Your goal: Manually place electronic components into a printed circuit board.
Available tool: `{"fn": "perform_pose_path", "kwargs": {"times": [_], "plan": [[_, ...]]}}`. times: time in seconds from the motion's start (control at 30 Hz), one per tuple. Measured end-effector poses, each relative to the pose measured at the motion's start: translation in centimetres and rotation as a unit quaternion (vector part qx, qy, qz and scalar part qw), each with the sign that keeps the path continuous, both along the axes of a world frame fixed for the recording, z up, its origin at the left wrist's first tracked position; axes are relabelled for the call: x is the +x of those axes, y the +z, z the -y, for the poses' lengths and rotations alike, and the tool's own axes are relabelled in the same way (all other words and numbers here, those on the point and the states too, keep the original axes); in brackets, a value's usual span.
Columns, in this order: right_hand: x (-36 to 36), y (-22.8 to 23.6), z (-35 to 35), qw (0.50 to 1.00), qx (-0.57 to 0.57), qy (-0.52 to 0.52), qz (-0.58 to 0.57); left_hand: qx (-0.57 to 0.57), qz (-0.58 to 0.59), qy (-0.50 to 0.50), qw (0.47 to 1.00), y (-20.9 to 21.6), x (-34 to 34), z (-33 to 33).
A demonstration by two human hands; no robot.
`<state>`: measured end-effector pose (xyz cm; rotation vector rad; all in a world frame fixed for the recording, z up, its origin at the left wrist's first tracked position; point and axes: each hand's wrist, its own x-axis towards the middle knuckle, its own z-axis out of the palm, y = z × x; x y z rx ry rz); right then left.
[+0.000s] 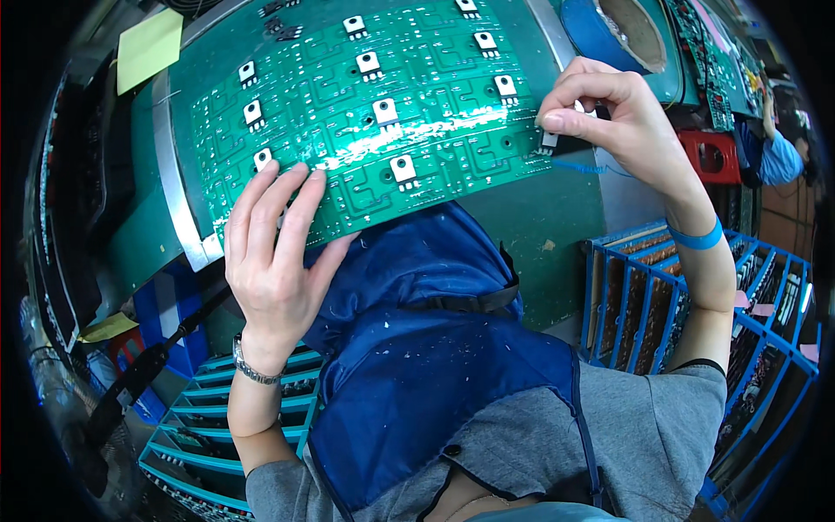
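A large green circuit board [435, 96] reaches over the near edge of the bench, with several three-legged transistors [403, 172] standing in rows on it. My left hand [277, 235] holds its near left corner, the fingers stretched over the top face and the thumb along the near edge. Between thumb and forefinger of my right hand [609, 117] is pinched another transistor [547, 143], its legs pointing down by the board's right end. Whether those legs touch the board, I cannot tell. My fingers partly cover one transistor [263, 159] at the left.
Metal rails [178, 183] run along the bench on either side of the board. A blue round container [600, 35] stands at the far right. Blue racks [635, 296] filled with boards stand at my right, a teal rack [235, 435] at my left. Another person's sleeve [780, 159] shows at far right.
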<state>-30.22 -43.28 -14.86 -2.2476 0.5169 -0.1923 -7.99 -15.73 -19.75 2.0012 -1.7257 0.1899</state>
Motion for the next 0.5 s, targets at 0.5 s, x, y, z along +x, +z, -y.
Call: {"fn": "perform_pose_path", "kwargs": {"times": [0.5], "plan": [[0.5,-1.8,0.2,0.998,-0.003,0.044,0.045,0.004,0.009,0.002,1.000,0.1,-0.5,0.1]]}}
